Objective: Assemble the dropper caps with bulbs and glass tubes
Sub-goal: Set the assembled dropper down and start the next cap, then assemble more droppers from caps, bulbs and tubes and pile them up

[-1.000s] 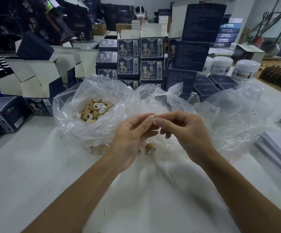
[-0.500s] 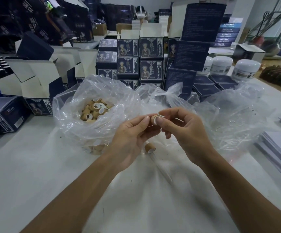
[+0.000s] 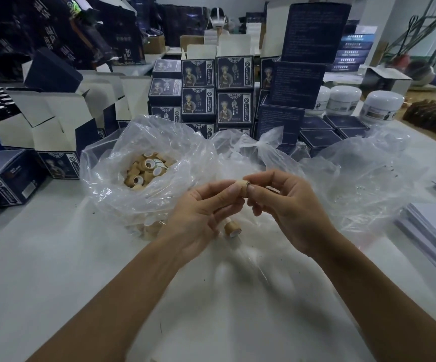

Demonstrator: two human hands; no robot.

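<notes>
Both hands meet above the table: the left hand and right hand pinch one tan cap between their fingertips. Just below them lies a finished dropper. Beyond the left hand, a bag holds more caps.

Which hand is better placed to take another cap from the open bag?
Probably the left hand. The bag of caps lies on its side, closer to it than to the right hand. Both hands pinch the cap, so the left must let go first.
</notes>
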